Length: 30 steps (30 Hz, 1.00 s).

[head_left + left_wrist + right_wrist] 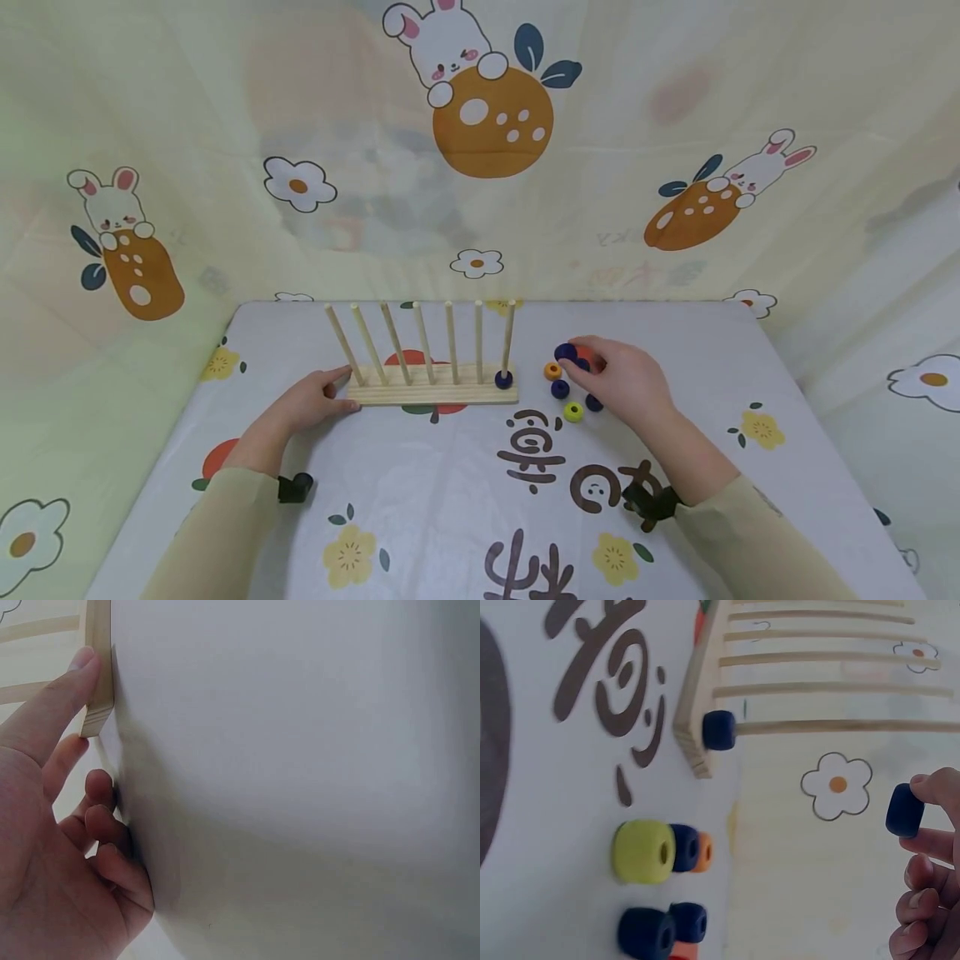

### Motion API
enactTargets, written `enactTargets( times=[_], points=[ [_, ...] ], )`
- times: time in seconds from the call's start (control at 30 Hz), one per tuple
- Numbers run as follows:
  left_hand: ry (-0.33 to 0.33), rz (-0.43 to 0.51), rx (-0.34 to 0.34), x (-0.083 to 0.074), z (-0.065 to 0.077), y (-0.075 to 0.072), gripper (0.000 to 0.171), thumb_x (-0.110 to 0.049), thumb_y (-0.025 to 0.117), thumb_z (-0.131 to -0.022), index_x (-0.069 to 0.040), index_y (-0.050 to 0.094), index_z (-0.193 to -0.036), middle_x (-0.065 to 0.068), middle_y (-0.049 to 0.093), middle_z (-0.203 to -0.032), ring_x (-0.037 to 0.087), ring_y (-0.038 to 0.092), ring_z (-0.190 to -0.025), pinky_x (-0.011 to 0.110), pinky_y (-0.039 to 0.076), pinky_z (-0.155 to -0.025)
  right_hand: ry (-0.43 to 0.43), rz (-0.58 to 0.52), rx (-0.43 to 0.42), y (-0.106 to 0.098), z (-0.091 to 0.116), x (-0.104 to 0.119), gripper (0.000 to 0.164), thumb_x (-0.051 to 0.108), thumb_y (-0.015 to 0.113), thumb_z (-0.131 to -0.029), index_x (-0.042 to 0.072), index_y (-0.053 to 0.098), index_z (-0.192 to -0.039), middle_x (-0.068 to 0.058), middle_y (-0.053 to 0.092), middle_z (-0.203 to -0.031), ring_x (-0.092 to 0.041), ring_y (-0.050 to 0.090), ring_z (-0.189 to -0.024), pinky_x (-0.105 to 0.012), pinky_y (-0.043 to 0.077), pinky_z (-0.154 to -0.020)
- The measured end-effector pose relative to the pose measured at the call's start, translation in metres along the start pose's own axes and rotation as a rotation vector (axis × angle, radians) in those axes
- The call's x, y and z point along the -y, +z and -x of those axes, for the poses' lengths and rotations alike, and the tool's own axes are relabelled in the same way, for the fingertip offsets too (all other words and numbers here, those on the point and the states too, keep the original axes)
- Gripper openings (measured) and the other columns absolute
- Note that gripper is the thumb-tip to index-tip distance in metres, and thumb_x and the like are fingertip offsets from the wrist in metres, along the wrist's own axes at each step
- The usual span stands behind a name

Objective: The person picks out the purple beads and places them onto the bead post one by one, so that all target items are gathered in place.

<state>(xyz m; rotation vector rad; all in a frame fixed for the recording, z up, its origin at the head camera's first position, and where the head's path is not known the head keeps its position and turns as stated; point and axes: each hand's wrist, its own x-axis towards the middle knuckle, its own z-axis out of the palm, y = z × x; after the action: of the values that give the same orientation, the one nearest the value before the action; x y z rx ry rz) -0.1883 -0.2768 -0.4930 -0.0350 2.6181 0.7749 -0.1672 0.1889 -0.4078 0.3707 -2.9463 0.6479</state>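
A wooden rack (435, 393) with a row of upright pegs stands on the table. At its left end my left hand (311, 398) grips the base, thumb at the front corner and index finger at the end. The rightmost peg carries a dark blue bead (504, 380) down at the base. To the right of the rack, my right hand (633, 383) pinches another dark blue bead (905, 811) between thumb and index finger, raised off the table. Beneath it lie loose beads: a yellow one (573, 412), an orange one (552, 371) and several dark blue ones (560, 389).
A white cloth (427, 483) printed with flowers and brown lettering covers the table. Behind the rack hangs a pale curtain (360, 250) with rabbit and flower prints, and it continues along both sides.
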Motion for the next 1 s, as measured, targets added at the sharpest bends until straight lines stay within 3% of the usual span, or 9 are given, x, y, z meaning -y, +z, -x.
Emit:
enactTargets(
  times=[0.3,0.6,1.0],
  points=[
    [-0.012,0.002,-0.001,0.001,0.000,0.001,0.086,-0.044,0.077,-0.084,-0.015,0.037,-0.154,0.011,0.044,-0.094,0.025,0.045,-0.090,0.041,0.034,-0.074,0.013,-0.056,-0.058,-0.006,-0.011,0.020,0.042,0.043,0.068,-0.092,0.017,0.068,-0.124,0.000,0.054,-0.071,-0.021,0.048,-0.068,-0.034,0.037,-0.060],
    [0.013,0.006,-0.010,-0.001,0.000,0.002,0.085,-0.042,0.078,-0.085,-0.015,0.037,-0.154,0.010,0.044,-0.092,0.025,0.044,-0.087,0.040,0.034,-0.072,0.006,-0.101,-0.096,-0.018,-0.022,0.043,0.042,0.046,0.065,-0.094,0.017,0.068,-0.124,0.000,0.051,-0.068,-0.020,0.045,-0.062,-0.034,0.035,-0.058],
    [-0.006,0.007,-0.004,-0.002,0.000,0.000,0.085,-0.043,0.078,-0.084,-0.017,0.037,-0.154,0.010,0.044,-0.094,0.025,0.044,-0.089,0.040,0.034,-0.073,-0.008,-0.220,-0.183,-0.026,-0.033,0.067,0.041,0.045,0.067,-0.093,0.018,0.068,-0.124,-0.002,0.053,-0.071,-0.021,0.048,-0.063,-0.034,0.038,-0.054]
  ],
)
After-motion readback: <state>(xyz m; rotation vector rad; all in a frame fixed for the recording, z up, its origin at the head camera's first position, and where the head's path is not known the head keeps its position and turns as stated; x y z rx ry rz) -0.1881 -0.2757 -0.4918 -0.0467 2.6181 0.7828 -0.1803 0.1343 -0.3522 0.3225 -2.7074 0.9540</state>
